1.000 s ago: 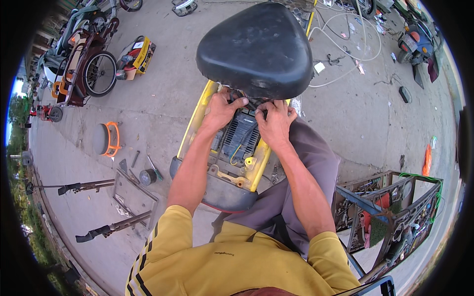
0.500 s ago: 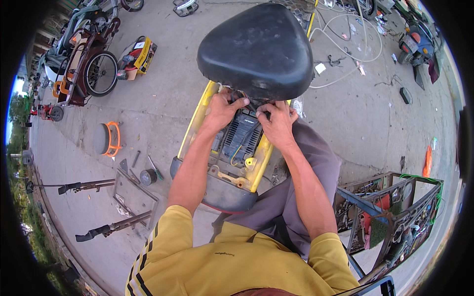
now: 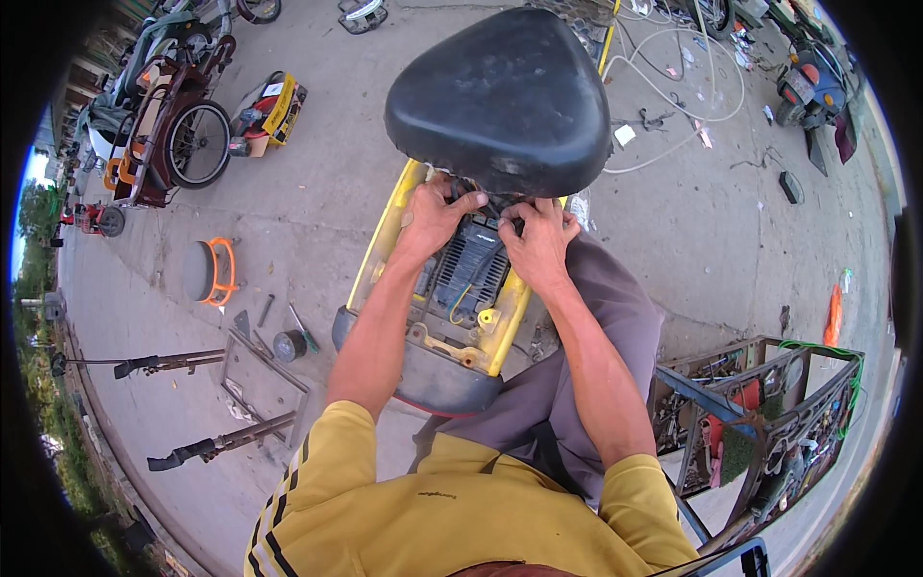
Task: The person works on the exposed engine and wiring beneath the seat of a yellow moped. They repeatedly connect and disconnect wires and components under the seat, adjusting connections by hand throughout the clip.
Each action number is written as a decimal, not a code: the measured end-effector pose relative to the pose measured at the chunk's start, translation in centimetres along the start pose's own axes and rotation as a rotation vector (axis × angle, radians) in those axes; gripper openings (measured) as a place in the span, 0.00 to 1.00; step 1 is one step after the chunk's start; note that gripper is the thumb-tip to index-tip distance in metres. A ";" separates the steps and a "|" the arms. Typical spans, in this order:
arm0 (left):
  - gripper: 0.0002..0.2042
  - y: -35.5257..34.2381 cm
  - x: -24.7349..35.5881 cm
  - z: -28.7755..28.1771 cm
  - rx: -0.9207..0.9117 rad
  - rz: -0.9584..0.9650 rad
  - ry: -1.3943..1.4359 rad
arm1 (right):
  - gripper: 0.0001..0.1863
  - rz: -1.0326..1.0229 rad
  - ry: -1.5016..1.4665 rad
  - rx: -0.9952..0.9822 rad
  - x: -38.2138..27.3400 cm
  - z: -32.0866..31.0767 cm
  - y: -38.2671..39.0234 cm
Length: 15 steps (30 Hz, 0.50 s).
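Both hands work close together under the black seat of a small yellow-framed vehicle. My left hand is closed, thumb and fingers pinching at dark wires below the seat's rear edge. Opposite it, my right hand is closed on the same black wiring; its fingertips are partly hidden. Just nearer to me, a black finned box sits between the yellow frame tubes, with a thin yellow-green wire lying over it. A dark rounded rear cover ends the frame.
On the ground at left stand an orange-legged stool, hand tools, a dark roll and a metal frame. A metal rack of tools is at my right. A pale hose loops across the far right, and a tricycle stands far left.
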State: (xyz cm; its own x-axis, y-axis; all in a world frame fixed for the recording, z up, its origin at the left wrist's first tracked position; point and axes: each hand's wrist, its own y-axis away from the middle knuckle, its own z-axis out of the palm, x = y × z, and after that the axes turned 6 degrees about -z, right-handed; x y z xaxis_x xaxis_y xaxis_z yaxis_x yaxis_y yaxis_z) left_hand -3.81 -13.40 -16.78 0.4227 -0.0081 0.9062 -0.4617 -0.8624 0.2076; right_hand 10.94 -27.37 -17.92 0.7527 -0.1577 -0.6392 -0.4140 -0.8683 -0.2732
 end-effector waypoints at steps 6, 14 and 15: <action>0.16 -0.3 -0.5 -1.1 -0.104 -0.009 -0.005 | 0.07 -0.010 -0.037 0.008 -0.3 -0.4 0.0; 0.11 0.8 1.5 -3.2 -0.302 -0.005 0.019 | 0.06 0.028 -0.052 0.028 -0.5 -0.3 0.1; 0.11 0.8 1.5 -3.2 -0.289 0.017 0.027 | 0.06 0.027 -0.051 0.030 -0.5 -0.3 0.1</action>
State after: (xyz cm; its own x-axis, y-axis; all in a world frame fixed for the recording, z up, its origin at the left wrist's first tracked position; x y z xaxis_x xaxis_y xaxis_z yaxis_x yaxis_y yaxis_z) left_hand -6.06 -12.51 -14.06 0.3942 -0.0045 0.9190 -0.6731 -0.6822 0.2854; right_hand 10.64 -27.46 -17.40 0.7140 -0.1559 -0.6825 -0.4498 -0.8492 -0.2766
